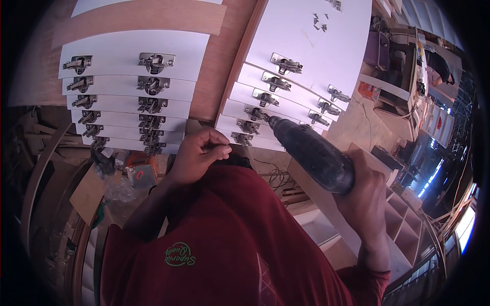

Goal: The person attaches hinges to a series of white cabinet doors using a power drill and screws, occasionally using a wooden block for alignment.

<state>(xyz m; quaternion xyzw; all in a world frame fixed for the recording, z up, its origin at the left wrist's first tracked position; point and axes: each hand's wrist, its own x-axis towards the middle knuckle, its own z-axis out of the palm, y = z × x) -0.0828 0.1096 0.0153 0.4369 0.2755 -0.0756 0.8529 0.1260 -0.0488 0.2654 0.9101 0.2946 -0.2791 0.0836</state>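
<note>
My right hand (362, 191) is wrapped round a dark power drill (314, 153). Its tip meets a metal cabinet hinge (255, 112) on one of the overlapped white panels (296, 92) at the right. My left hand (201, 153) is closed, thumb and fingers pinched together near the panels' front edge; whatever is in it cannot be made out. More hinges sit on these panels, including one (286, 64) farther up. A second stack of white panels (115, 53) at the left carries two columns of hinges, among them one (156, 62) at the top.
Loose screws (320, 22) lie on the far right panel. A wooden strip (143, 20) crosses the left stack's far end. Below the work are a clear plastic bag (118, 189) and coiled cable (279, 178). An open shelf unit (400, 224) stands at the right; a person (441, 69) is beyond.
</note>
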